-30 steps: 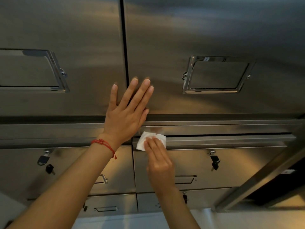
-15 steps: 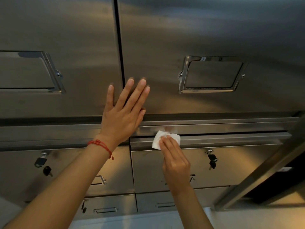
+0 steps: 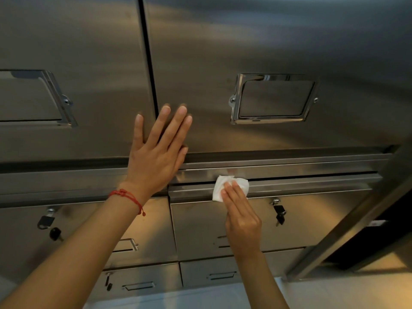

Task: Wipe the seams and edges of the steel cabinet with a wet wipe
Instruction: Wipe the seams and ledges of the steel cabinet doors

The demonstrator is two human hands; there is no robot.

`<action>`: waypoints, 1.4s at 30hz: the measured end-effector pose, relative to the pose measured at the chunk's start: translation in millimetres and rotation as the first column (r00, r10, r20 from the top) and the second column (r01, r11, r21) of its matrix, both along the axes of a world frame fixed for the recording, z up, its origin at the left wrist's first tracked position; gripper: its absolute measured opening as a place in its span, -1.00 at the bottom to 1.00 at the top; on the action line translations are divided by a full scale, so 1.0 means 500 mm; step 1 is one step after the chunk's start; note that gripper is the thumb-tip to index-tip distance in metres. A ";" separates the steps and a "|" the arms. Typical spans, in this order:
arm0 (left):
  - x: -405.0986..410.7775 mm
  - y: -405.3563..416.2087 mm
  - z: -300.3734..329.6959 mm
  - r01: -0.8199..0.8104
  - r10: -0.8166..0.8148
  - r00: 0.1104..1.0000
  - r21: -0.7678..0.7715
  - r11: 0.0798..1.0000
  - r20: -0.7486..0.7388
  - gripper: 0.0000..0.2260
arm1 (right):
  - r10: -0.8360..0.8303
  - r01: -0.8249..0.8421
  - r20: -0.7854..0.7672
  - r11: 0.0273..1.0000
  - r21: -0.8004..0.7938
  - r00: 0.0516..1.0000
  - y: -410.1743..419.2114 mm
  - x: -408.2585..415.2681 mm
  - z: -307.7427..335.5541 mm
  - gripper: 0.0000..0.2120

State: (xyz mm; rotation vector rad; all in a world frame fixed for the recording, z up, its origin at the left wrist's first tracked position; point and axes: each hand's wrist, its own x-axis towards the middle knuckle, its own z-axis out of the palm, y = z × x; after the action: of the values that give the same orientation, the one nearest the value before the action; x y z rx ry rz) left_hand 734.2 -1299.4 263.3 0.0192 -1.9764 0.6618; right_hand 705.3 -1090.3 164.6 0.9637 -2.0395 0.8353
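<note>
Pressing the wet wipe (image 3: 230,188) with straight, together fingers, the right hand (image 3: 242,221) could lose it toward 3 o'clock along the drawer edge (image 3: 312,186); left hand (image 3: 156,157) braces flat, fingers slightly apart.

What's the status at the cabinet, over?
Left hand flat on cabinet doors. Right hand presses wet wipe on drawer edge. Nothing blocking.

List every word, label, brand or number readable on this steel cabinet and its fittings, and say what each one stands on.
None can be read.
The frame on the right door shows bare steel, no card.
The frame on the left door is also blank.
A small white tag at the right edge is too blurred to read.
The wet wipe carries no print.
</note>
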 end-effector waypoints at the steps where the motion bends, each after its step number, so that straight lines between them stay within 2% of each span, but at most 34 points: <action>1: 0.000 0.000 0.000 0.000 0.000 1.000 0.001 1.000 0.000 -0.47 | -0.006 0.006 0.005 1.000 -0.004 1.000 0.000 0.000 -0.001 -0.56; 7: -0.002 0.007 -0.002 0.010 -0.010 1.000 0.035 0.999 -0.007 -0.46 | 0.052 -0.049 -0.049 0.997 0.065 0.997 -0.008 -0.002 -0.005 -0.56; 13: 0.000 0.011 0.000 0.011 -0.011 1.000 0.055 0.998 0.003 -0.44 | -0.012 0.013 -0.039 1.000 0.022 0.999 0.011 -0.013 -0.012 -0.56; 19: -0.005 0.024 -0.003 0.012 -0.011 1.000 0.104 0.995 -0.007 -0.44 | 0.040 -0.037 -0.055 0.998 0.055 0.998 0.000 -0.006 -0.011 -0.54; 25: -0.007 0.031 0.001 0.017 -0.019 1.000 0.115 0.993 0.017 -0.43 | 0.004 -0.005 -0.053 1.000 -0.005 0.999 0.013 -0.016 -0.013 -0.56; 30: -0.020 0.058 0.009 0.045 -0.048 0.998 0.094 0.995 0.034 -0.46 | -0.005 0.005 -0.063 1.000 0.002 0.998 0.023 -0.017 -0.010 -0.62; 42: -0.073 0.133 0.006 0.130 -0.137 0.989 0.114 0.985 0.057 -0.47 | -0.071 0.075 -0.097 0.996 0.039 0.993 0.075 -0.042 -0.015 -0.58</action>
State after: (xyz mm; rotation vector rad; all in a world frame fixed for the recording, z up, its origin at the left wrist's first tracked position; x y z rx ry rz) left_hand 697.9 -1232.9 266.0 -0.0673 -2.0543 0.4710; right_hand 684.2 -1052.8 156.9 0.9286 -2.0053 0.6961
